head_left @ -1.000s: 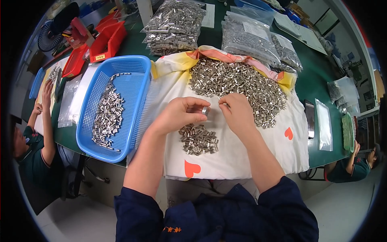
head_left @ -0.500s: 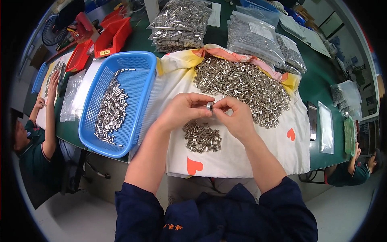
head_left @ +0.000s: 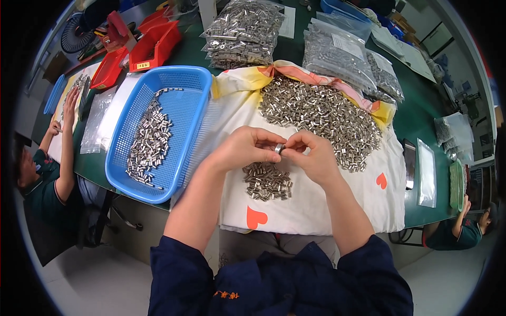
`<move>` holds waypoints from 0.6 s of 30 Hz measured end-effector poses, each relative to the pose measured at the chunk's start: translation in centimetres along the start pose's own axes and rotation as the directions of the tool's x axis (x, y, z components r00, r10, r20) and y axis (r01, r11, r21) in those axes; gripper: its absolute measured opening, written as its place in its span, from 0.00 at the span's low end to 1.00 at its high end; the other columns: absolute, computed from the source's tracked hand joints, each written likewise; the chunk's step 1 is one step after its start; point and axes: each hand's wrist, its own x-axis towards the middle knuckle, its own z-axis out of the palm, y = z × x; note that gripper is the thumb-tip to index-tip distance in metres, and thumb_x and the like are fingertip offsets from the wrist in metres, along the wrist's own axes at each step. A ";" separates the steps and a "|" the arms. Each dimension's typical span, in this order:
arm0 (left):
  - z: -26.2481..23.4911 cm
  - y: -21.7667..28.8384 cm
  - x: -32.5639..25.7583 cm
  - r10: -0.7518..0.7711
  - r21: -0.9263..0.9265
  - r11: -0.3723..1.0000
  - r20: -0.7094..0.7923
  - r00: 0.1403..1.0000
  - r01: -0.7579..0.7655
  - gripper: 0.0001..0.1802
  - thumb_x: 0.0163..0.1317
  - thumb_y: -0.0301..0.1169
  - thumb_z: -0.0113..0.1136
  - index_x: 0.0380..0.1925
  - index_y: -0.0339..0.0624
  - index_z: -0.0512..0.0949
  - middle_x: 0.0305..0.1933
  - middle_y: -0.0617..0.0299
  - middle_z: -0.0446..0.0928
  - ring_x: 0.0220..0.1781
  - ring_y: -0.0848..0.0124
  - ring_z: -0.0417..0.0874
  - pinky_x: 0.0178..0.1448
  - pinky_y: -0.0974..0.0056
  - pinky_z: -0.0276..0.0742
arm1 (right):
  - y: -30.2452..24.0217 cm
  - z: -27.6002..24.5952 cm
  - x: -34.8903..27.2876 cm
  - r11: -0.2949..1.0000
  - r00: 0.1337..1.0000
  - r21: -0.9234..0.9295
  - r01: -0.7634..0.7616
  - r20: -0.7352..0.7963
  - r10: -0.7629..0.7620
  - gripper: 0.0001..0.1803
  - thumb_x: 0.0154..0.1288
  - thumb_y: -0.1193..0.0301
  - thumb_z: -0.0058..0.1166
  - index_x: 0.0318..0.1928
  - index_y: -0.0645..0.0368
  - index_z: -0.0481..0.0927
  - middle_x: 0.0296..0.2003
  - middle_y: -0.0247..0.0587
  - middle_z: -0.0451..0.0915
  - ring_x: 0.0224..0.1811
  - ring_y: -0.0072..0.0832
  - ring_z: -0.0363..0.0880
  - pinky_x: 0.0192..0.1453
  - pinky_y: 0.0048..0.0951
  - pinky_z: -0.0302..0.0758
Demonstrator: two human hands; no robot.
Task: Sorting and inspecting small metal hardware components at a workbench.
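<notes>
My left hand (head_left: 246,148) and my right hand (head_left: 314,156) meet above a white cloth with red hearts (head_left: 311,205), and both pinch one small silver metal tube (head_left: 279,149) between their fingertips. Just below the hands lies a small pile of the same tubes (head_left: 267,181). A large heap of silver tubes (head_left: 321,118) covers the cloth beyond my hands. To my left stands a blue plastic basket (head_left: 187,113) with a strip of tubes (head_left: 149,142) inside it.
Clear bags full of metal tubes (head_left: 242,31) lie at the back of the green table (head_left: 421,100). Red bins (head_left: 153,45) stand at the back left. One person (head_left: 50,174) sits at the left edge, another person (head_left: 458,231) at the lower right.
My hands have closed together and lifted slightly, and both now pinch one tube. The view has shifted a little downward.
</notes>
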 end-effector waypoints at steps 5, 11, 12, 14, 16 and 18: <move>0.3 0.3 -0.6 -0.007 0.132 0.991 0.084 0.996 -0.005 0.20 0.46 0.20 0.64 0.43 0.34 0.76 0.36 0.64 0.78 0.38 0.80 0.76 0.43 0.74 0.73 | 1.2 -1.4 1.3 0.994 0.985 -0.039 -0.100 -0.147 0.093 0.06 0.50 0.73 0.57 0.30 0.60 0.77 0.24 0.34 0.76 0.26 0.22 0.72 0.34 0.23 0.70; 0.9 0.3 -0.3 -0.037 0.237 0.971 0.141 0.989 0.003 0.18 0.46 0.22 0.66 0.41 0.38 0.78 0.35 0.68 0.78 0.36 0.82 0.75 0.42 0.75 0.72 | 3.0 0.4 2.0 0.744 0.911 -0.660 0.107 -0.234 -0.339 0.04 0.50 0.72 0.54 0.28 0.57 0.78 0.27 0.39 0.76 0.35 0.37 0.71 0.41 0.36 0.67; 0.9 0.4 -0.2 -0.026 0.276 0.961 0.150 0.988 -0.016 0.18 0.46 0.22 0.66 0.41 0.38 0.78 0.34 0.69 0.78 0.35 0.83 0.74 0.41 0.75 0.72 | 3.1 0.6 2.2 0.656 0.890 -0.747 0.105 -0.224 -0.397 0.04 0.50 0.72 0.54 0.28 0.57 0.79 0.28 0.38 0.75 0.35 0.36 0.71 0.41 0.35 0.67; 1.0 0.3 -0.2 -0.015 0.311 0.950 0.157 0.987 -0.035 0.19 0.46 0.23 0.66 0.41 0.39 0.78 0.33 0.69 0.77 0.34 0.83 0.74 0.41 0.75 0.71 | 3.0 0.8 2.0 0.651 0.913 -0.756 0.065 -0.218 -0.344 0.04 0.50 0.72 0.55 0.28 0.57 0.79 0.29 0.37 0.75 0.36 0.36 0.71 0.42 0.34 0.67; 0.7 0.2 -0.3 -0.048 0.274 0.962 0.161 0.986 0.002 0.18 0.46 0.24 0.66 0.41 0.39 0.78 0.32 0.70 0.77 0.33 0.83 0.73 0.40 0.76 0.71 | 3.1 1.0 2.0 0.645 0.931 -0.763 0.036 -0.210 -0.300 0.04 0.49 0.72 0.55 0.28 0.56 0.79 0.30 0.37 0.75 0.37 0.35 0.71 0.43 0.33 0.67; 0.6 0.3 -0.3 -0.039 0.276 0.961 0.154 0.987 -0.005 0.18 0.46 0.23 0.66 0.41 0.39 0.78 0.31 0.70 0.76 0.33 0.83 0.73 0.40 0.76 0.71 | 3.5 0.7 1.6 0.711 0.957 -0.696 0.100 -0.129 -0.261 0.05 0.49 0.72 0.55 0.29 0.56 0.80 0.30 0.38 0.76 0.38 0.35 0.71 0.45 0.32 0.67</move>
